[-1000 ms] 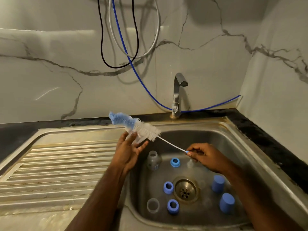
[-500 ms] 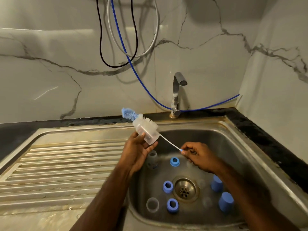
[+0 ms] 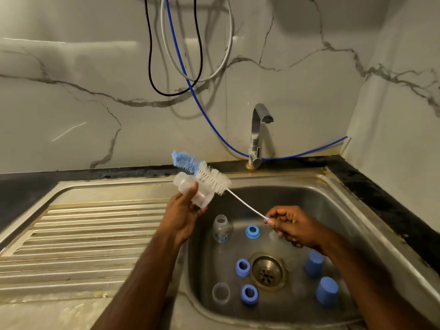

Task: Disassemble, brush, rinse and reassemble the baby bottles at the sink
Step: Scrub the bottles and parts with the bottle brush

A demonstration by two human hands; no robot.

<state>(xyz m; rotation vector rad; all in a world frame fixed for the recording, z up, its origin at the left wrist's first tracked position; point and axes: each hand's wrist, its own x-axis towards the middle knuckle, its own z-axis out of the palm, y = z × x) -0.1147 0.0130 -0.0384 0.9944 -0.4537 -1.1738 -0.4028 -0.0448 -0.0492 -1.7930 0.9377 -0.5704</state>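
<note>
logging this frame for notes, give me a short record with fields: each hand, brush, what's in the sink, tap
left hand: holds clear bottle, lifted over sink edge
right hand: pinches wire end of brush
brush: bristles outside the bottle, beside it
sink: one clear bottle, three blue rings, two blue caps, a clear piece
tap: no water seen

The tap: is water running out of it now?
No, the tap shows no stream under its spout, and the sink basin below it has no falling water.
</note>
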